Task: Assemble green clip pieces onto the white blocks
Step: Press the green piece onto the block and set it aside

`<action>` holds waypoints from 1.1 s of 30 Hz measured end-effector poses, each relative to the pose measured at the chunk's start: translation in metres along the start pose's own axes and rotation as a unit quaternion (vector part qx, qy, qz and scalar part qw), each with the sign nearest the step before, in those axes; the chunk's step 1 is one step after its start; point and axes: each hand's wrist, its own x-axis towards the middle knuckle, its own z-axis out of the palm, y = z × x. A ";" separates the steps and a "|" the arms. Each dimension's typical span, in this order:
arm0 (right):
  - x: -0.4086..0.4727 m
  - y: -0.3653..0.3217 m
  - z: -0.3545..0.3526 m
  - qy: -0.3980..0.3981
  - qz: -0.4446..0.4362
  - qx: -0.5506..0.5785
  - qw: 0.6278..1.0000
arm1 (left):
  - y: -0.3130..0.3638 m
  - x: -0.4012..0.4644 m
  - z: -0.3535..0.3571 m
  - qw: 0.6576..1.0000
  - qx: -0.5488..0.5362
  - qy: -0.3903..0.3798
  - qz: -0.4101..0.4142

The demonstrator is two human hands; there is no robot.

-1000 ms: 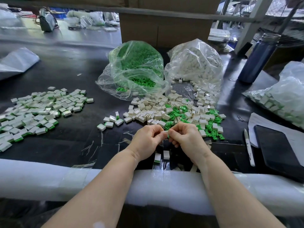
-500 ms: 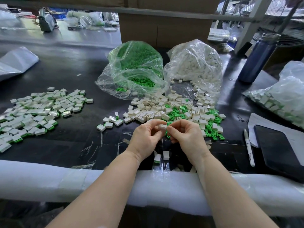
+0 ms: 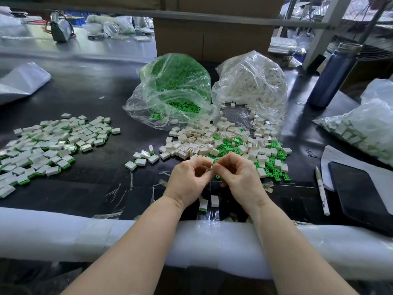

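My left hand [image 3: 188,182] and my right hand [image 3: 240,178] meet fingertip to fingertip over the near table edge. Between them they pinch a small white block [image 3: 211,168], mostly hidden by the fingers; whether a green clip is in it I cannot tell. Just beyond the hands lies a loose heap of white blocks [image 3: 204,141] mixed with green clips [image 3: 274,169]. Behind it stand a clear bag of green clips [image 3: 176,81] and a clear bag of white blocks [image 3: 253,81]. A pile of assembled blocks [image 3: 49,143] covers the left of the table.
Two blocks [image 3: 209,202] lie under my wrists by the white foam edge pad [image 3: 63,233]. A pen [image 3: 322,190], a dark tablet [image 3: 361,194] on paper, and another bag of blocks [image 3: 365,126] sit at the right. A blue bottle [image 3: 333,75] stands at the back right.
Both hands have stayed together at the same spot, lifting slightly away from me. The fingers have closed tighter round the white block, which shows less than half a second ago.
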 end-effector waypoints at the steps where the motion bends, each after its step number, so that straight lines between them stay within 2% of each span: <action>1: 0.000 0.000 0.000 -0.003 0.001 0.003 1.000 | 0.000 0.000 0.000 1.000 -0.007 -0.002 -0.011; 6: -0.001 -0.001 0.001 -0.018 0.007 0.019 1.000 | 0.001 0.002 -0.001 0.998 -0.044 -0.015 -0.041; 10: 0.001 0.000 -0.001 -0.009 0.033 0.084 0.996 | 0.003 0.002 -0.003 0.996 -0.078 -0.006 -0.047; 13: 0.002 0.001 0.000 -0.014 0.044 0.111 0.993 | 0.005 0.002 -0.004 0.997 -0.074 -0.007 -0.034; 20: 0.000 -0.003 0.000 -0.098 0.036 0.095 0.990 | 0.007 0.000 -0.005 0.997 -0.068 -0.037 -0.022; 33: 0.000 -0.003 -0.002 -0.092 0.063 0.119 0.987 | 0.005 0.000 -0.006 0.996 -0.022 -0.085 0.004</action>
